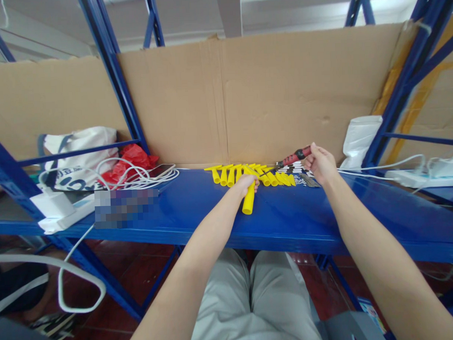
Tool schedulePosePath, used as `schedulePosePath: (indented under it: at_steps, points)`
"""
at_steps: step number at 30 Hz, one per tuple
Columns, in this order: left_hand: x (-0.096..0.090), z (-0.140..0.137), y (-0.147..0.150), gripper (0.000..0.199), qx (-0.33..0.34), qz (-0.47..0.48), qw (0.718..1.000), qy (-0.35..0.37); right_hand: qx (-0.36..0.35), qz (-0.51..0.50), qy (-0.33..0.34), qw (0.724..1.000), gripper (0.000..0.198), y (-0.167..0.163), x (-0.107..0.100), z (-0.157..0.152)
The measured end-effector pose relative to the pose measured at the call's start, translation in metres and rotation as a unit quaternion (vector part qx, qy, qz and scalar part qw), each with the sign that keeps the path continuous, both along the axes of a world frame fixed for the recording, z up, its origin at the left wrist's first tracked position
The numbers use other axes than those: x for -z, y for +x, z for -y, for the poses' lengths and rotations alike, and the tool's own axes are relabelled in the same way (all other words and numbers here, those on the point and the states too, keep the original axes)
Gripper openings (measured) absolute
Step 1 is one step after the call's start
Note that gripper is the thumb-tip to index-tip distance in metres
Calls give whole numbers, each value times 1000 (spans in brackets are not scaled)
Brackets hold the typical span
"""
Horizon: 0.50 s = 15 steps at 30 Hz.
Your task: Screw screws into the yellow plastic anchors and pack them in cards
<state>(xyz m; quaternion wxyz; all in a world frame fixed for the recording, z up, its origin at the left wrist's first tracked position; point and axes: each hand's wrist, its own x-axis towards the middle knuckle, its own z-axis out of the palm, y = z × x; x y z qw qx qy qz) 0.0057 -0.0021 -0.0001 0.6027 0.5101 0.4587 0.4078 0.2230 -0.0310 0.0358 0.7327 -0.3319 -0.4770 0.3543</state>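
Observation:
My left hand (250, 183) is closed around a yellow hollow plastic handle (248, 205), its round open end pointing toward me. In my right hand (322, 162) is a red and black screwdriver (295, 157), gripped near its back end by the fingertips. The screwdriver's thin shaft slants down to the left, toward the yellow handle; whether its tip touches is hidden by my left hand. Behind that hand, several similar yellow handles (223, 176) lie in a row. Smaller flat yellow pieces (286, 179) and black-and-white pieces (292, 166) lie near the screwdriver.
The blue shelf top (198, 210) is backed by a cardboard wall (283, 93). White cables (137, 178), a red plastic bag (131, 161) and a cloth bag (80, 150) sit left. At right are a white pouch (361, 140) and a power strip (431, 177).

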Motion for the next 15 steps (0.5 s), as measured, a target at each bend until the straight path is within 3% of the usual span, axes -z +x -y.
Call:
schedulePosePath:
  at_steps: [6,15]
  points:
    - [0,-1,0,20,1,-4,1000,0,1,6,-2,1000,30,-3,-2,4]
    - [1,-2,0,18,4,-1,1000,-4,24,-8,10,1000,47,1,3,-5]
